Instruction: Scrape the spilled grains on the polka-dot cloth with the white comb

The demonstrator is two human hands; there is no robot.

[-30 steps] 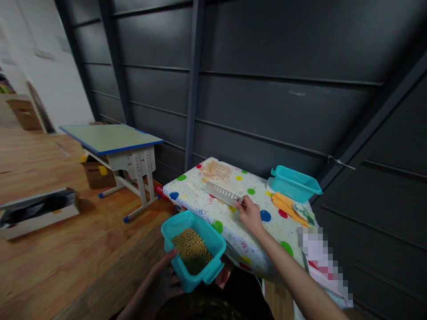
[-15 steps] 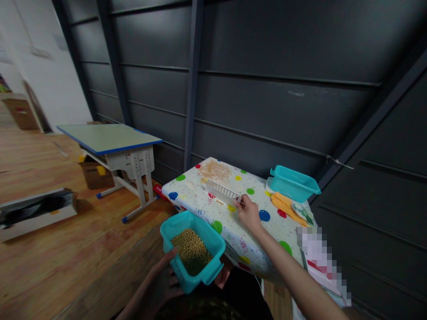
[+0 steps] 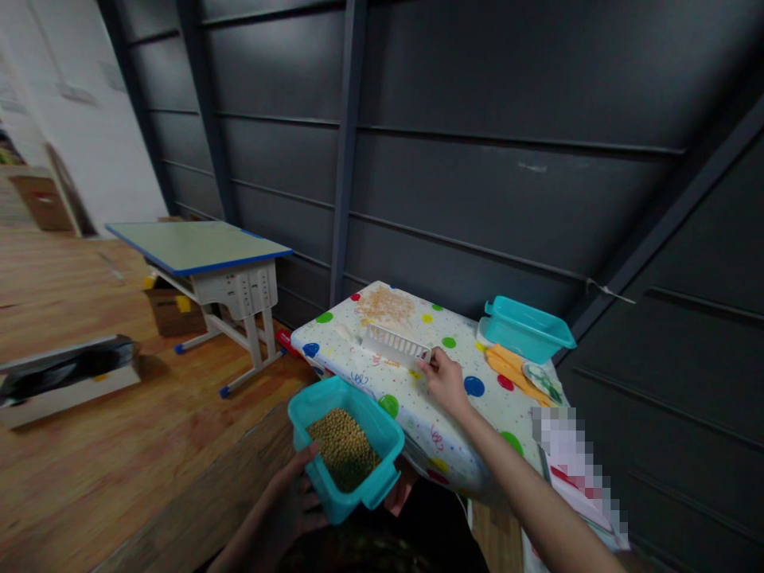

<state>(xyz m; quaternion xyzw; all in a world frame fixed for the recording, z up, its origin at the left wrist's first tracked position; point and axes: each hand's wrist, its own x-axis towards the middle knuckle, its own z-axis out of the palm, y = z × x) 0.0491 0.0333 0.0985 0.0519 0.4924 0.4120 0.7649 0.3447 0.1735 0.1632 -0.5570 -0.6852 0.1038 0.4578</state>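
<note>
Slightly toward the near left, the white slotted scraper [image 3: 395,347] is sliding over the tablecloth compared with a second ago, and the right hand [image 3: 445,383] is moving with it; a few loose grains are now showing just in front of its lower edge. This suggests that the scraper is pushing grains across the cloth in the direction of the held box.

Going from large to small: the table [image 3: 418,430] with the dotted cloth is standing against the dark wall, and a second desk [image 3: 200,248] is standing well apart on the wooden floor. On the far right corner an empty teal container [image 3: 525,329] is resting near some orange sheets [image 3: 513,370]. The teal box of beans [image 3: 344,446] is staying below the near table edge, and the left hand [image 3: 295,497] is cupping it from underneath, thumb on the rim, fingers closed around the wall. The right hand is pinching the right end of the scraper between thumb and fingers. A pale pile of grains [image 3: 385,304] is lying beyond the scraper, near the far edge.
</note>
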